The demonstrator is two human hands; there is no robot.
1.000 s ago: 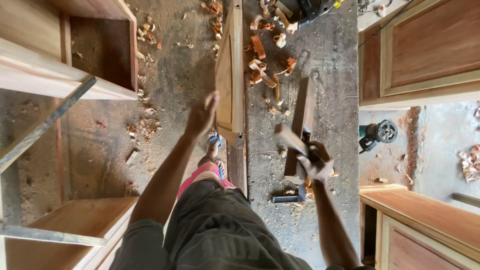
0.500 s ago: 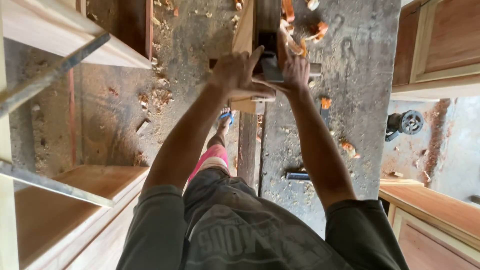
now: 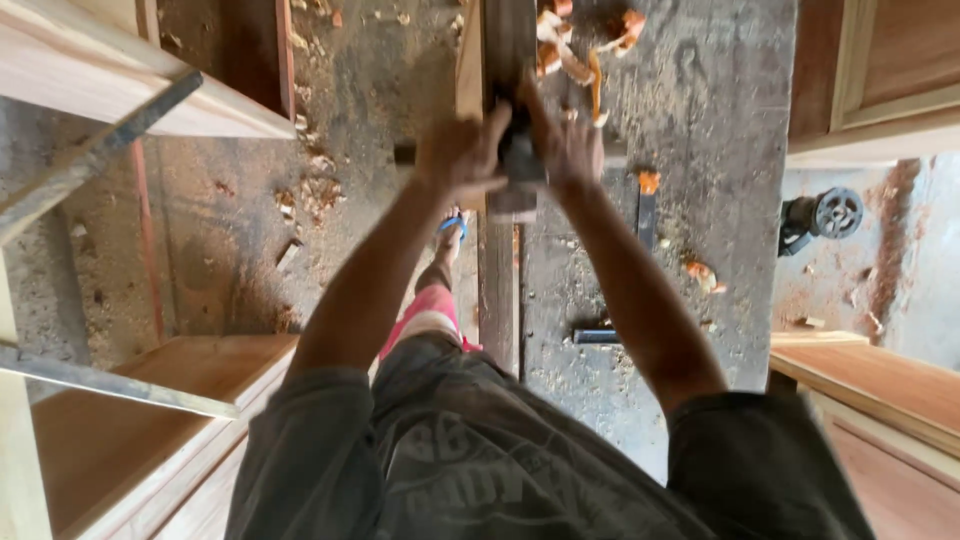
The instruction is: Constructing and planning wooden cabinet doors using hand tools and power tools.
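wood shavings (image 3: pixel 590 45), wooden cabinets (image 3: pixel 880 70).

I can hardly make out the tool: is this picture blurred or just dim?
Head view: motion blur smears both hands, left hand and right hand, and the dark hand plane between them; daylight is soft and even, without glare; the floor shavings are soft too.

The plank (image 3: pixel 497 290) is bare, dull wood; the plane (image 3: pixel 517 165) looks dark and matt; the counter (image 3: pixel 650 100) is rough, grey and dusted with sawdust; curled orange shavings (image 3: pixel 590 40) at 12 o'clock; the cabinets (image 3: pixel 880 70) are smooth reddish wood.
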